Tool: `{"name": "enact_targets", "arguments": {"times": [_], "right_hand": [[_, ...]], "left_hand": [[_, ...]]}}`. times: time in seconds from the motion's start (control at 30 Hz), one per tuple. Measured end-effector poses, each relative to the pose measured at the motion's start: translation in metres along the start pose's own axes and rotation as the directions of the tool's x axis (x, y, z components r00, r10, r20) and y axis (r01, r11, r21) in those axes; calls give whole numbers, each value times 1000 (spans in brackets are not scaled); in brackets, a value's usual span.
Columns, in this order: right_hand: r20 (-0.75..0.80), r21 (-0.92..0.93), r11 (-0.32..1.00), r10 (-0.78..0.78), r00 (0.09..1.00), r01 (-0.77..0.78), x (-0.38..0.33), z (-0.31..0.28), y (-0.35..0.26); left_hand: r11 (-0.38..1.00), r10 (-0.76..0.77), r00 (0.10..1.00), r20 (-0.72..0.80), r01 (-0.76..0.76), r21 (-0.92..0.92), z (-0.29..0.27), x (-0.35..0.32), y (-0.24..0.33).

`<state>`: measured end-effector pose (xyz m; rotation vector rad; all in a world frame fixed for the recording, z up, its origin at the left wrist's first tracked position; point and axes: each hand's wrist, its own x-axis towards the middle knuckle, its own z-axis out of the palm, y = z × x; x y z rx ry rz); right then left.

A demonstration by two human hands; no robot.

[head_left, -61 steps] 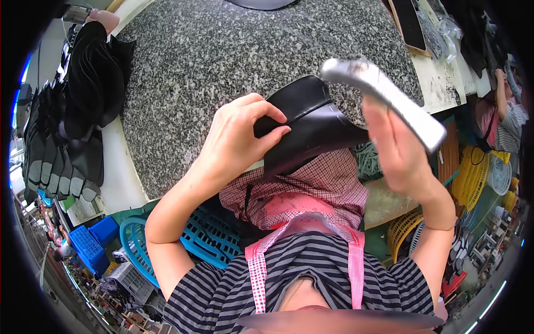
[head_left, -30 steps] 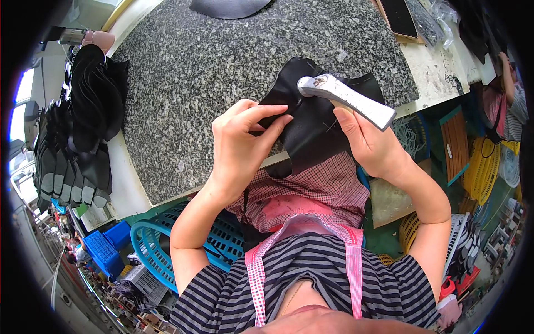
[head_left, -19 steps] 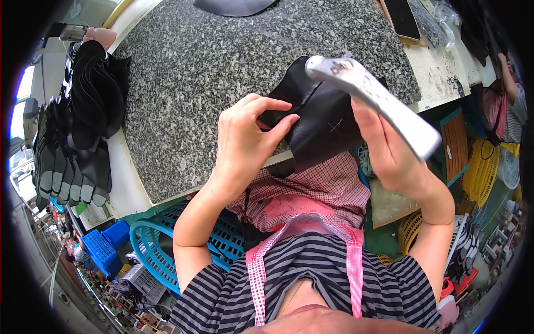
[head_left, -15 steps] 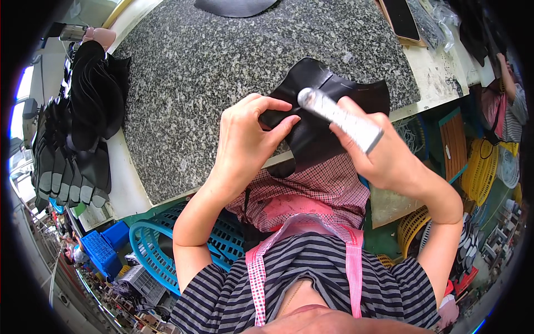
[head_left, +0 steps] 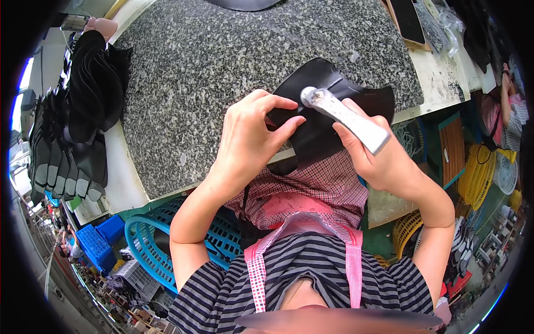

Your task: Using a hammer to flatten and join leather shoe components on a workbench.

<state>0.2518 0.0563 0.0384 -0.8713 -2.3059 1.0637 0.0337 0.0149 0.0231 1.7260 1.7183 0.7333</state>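
A black leather piece [head_left: 314,142] with curved edges lies at the near edge of a speckled granite slab [head_left: 200,72] and partly overhangs my lap. My left hand [head_left: 247,131] pinches its left edge between thumb and fingertips. In my right hand [head_left: 384,158] is a hammer [head_left: 350,116], its silver-white head with a round face and a long, flat tail. The round face is over the leather, close to my left fingertips; whether it touches cannot be made out. The hammer's handle is hidden by my right hand.
Black shaped pieces [head_left: 92,94] hang in a stack at the left table edge. Another black piece [head_left: 247,3] lies at the slab's far side. A phone [head_left: 408,21] rests at far right. Beside my lap stand a blue basket [head_left: 147,245] and yellow baskets [head_left: 477,175]. Another person [head_left: 514,119] is at right.
The view has shifted slightly. The hammer's head, smeared by motion before, now looks sharper, over nearly the same spot on the leather. My left hand keeps its pinch.
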Motion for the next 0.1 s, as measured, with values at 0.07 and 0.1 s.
{"name": "enact_targets", "arguments": {"times": [0.07, 0.1], "right_hand": [[85, 67, 980, 181, 980, -186, 1, 2, 4], [7, 110, 990, 88, 996, -88, 2, 5, 10]], "left_hand": [[997, 75, 997, -33, -75, -18, 2, -3, -6], [988, 147, 987, -65, -150, -35, 4, -7, -13]]}}
